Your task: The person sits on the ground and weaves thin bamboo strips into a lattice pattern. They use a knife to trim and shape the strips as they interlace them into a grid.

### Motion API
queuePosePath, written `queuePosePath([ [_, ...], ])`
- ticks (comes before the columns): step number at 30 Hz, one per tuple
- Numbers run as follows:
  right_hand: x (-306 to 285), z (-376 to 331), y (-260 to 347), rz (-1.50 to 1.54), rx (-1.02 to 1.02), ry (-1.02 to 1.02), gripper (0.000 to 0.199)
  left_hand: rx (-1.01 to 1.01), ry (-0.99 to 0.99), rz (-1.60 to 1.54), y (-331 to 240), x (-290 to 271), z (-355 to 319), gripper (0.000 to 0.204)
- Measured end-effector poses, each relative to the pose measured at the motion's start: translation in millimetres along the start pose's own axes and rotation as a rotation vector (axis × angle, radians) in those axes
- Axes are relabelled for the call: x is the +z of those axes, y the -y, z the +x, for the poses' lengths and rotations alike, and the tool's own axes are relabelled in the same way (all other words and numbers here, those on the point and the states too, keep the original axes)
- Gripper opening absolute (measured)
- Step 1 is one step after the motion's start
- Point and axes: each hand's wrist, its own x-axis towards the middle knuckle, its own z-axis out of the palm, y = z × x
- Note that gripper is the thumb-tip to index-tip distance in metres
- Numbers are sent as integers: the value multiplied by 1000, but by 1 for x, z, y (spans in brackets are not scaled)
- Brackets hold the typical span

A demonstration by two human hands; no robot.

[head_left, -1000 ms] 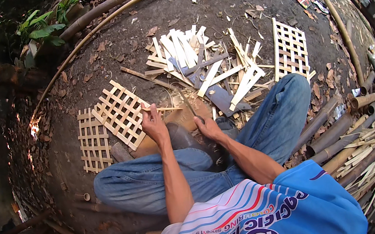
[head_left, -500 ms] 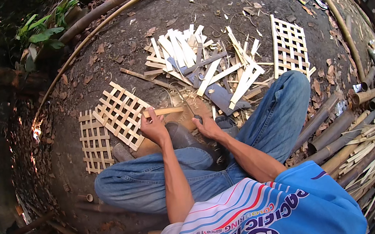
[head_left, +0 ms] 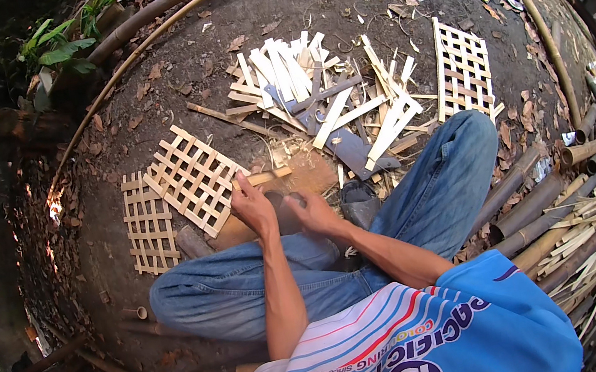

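Note:
A short bamboo strip [head_left: 271, 176] is pinched in my left hand [head_left: 253, 207], its free end pointing right. My right hand [head_left: 316, 214] is closed just below and to the right of it, around the dark handle of a knife [head_left: 296, 200]; motion blurs the blade. A woven bamboo lattice [head_left: 190, 180] touches or nearly touches my left fingers. Under its left edge lies a second lattice [head_left: 150, 223]. Between my knees, a brown block [head_left: 312, 174] lies on the ground beyond my hands.
Pale bamboo strips [head_left: 280, 72] are heaped ahead, with a flat grey-blue tool [head_left: 351, 150] among them. Another lattice [head_left: 462, 66] lies beyond my right knee. Bamboo poles [head_left: 528, 208] and split slivers [head_left: 595, 240] are piled at the right. A long pole [head_left: 157, 33] curves across the back.
My right hand has moved left, toward my left hand, and the knife's blade, plain before, is now blurred. My left hand still holds the bamboo strip, nearly in place.

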Motion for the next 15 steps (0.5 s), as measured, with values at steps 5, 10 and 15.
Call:
queuePosePath([
  [5, 2, -8, 2, -149, -118, 23, 53, -50, 34, 167, 7, -7, 5, 52],
  [10, -6, 11, -18, -138, -4, 23, 50, -119, -53, -160, 20, -7, 10, 54],
  [15, 5, 13, -58, -178, -48, -154, 49, -129, 57, -49, 9, 0, 6, 52],
])
